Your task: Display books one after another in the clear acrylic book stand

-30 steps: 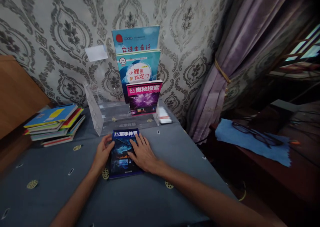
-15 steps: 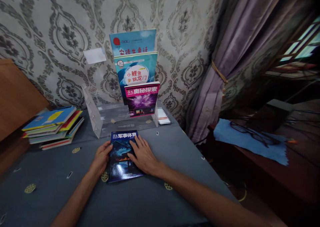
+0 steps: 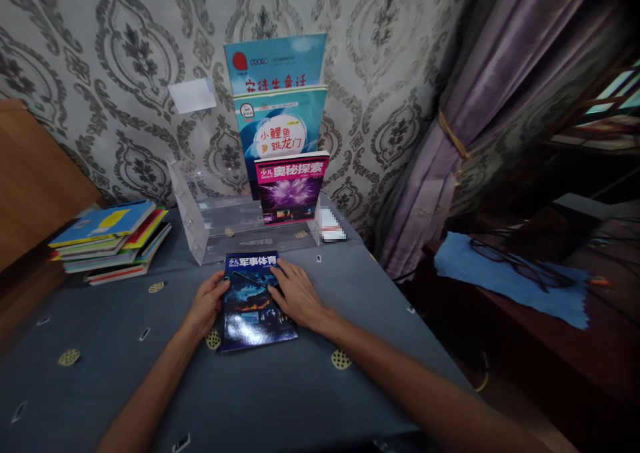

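A dark blue book [image 3: 255, 303] with white Chinese title characters lies face up, low over the table in front of the rack. My left hand [image 3: 207, 303] grips its left edge, thumb on the cover and fingers partly hidden. At the right edge is my right hand [image 3: 299, 293], its thumb on the cover and its fingers along the side. Beyond the book stands a clear tiered rack [image 3: 187, 210]. Its right side holds a purple and pink book [image 3: 291, 190], a teal book [image 3: 283, 120] behind that, and a taller light blue book [image 3: 275, 60] at the back.
Several books are piled in a stack [image 3: 107, 233] at the left. A small white item [image 3: 331, 226], partly pixelated, lies right of the rack. A patterned blue-grey cloth [image 3: 150, 380] covers the table. Glasses [image 3: 520, 263] rest on a blue cloth [image 3: 455, 263] at the right, past a curtain [image 3: 425, 200].
My right hand has slid from the cover toward the book's right edge, uncovering more of the picture. The view has shifted slightly.
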`<action>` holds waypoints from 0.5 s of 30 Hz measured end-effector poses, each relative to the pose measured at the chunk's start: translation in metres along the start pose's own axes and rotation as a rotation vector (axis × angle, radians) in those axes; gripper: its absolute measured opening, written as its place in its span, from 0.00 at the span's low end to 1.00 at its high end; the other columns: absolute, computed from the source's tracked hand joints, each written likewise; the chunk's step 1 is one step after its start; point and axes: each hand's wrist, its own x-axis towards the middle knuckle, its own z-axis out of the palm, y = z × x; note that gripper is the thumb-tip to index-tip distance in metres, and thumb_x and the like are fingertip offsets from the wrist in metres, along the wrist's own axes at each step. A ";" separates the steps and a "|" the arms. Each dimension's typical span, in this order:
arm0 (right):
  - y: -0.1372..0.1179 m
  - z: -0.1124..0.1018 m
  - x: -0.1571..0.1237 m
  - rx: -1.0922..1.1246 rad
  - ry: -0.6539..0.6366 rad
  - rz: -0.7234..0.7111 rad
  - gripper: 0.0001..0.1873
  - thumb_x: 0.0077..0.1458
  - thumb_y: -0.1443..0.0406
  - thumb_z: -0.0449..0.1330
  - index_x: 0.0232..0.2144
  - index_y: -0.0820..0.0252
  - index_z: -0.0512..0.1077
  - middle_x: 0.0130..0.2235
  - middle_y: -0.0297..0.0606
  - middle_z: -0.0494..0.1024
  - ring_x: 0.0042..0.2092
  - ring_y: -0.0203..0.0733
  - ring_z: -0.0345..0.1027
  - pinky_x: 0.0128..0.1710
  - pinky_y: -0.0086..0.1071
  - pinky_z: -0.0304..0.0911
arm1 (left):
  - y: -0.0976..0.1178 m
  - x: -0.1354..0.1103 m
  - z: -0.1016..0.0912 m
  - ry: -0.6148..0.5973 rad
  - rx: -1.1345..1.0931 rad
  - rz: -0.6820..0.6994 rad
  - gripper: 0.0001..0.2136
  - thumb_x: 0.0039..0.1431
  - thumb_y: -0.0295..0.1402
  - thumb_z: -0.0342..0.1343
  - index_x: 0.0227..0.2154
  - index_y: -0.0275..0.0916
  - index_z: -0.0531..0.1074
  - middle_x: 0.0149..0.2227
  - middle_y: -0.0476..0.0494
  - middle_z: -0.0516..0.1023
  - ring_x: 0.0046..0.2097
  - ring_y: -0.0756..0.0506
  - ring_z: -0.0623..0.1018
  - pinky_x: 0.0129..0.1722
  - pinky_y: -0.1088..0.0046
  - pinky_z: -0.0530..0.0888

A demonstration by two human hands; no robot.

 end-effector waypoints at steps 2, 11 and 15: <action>0.003 -0.001 0.002 -0.017 0.006 0.024 0.24 0.67 0.62 0.51 0.61 0.69 0.65 0.65 0.58 0.63 0.66 0.55 0.57 0.63 0.50 0.55 | 0.000 0.000 -0.002 -0.022 0.010 -0.002 0.21 0.40 0.34 0.71 0.40 0.37 0.75 0.29 0.49 0.81 0.29 0.48 0.79 0.28 0.77 0.73; 0.023 -0.002 0.010 0.185 0.071 0.120 0.29 0.62 0.58 0.57 0.61 0.66 0.64 0.59 0.53 0.71 0.59 0.55 0.64 0.60 0.49 0.59 | 0.003 -0.006 -0.001 -0.037 -0.071 0.002 0.26 0.39 0.35 0.73 0.44 0.37 0.74 0.34 0.46 0.83 0.35 0.45 0.82 0.38 0.72 0.77; 0.031 0.003 0.015 0.698 0.078 0.218 0.29 0.58 0.56 0.60 0.59 0.62 0.67 0.34 0.37 0.78 0.34 0.41 0.71 0.37 0.36 0.67 | 0.003 -0.007 -0.001 -0.056 -0.111 0.008 0.25 0.41 0.35 0.73 0.43 0.37 0.74 0.36 0.45 0.83 0.37 0.44 0.82 0.40 0.70 0.78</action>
